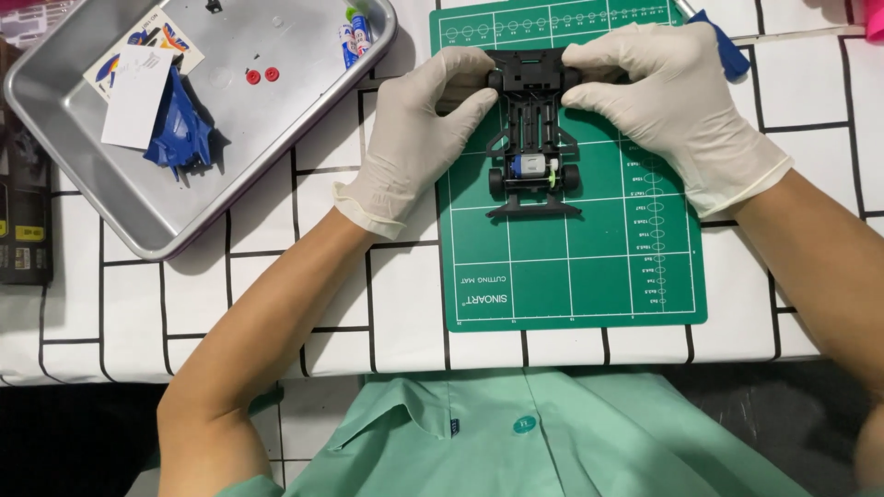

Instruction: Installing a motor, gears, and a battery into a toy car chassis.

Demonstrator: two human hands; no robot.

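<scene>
A small black toy car chassis (532,138) with a silver motor at its near end lies on a green cutting mat (571,267). Both my hands wear pale gloves. My left hand (419,138) grips the chassis's far left corner, at the front wheel. My right hand (677,106) pinches the far right corner in the same way. The chassis's far end is partly hidden under my fingers.
A metal tray (138,221) at the upper left holds a blue car body shell (184,124), a sticker sheet with a white card (138,87), two red round parts (261,75) and small batteries (355,35). A blue-handled tool (727,51) lies behind my right hand. The tabletop is white with a black grid.
</scene>
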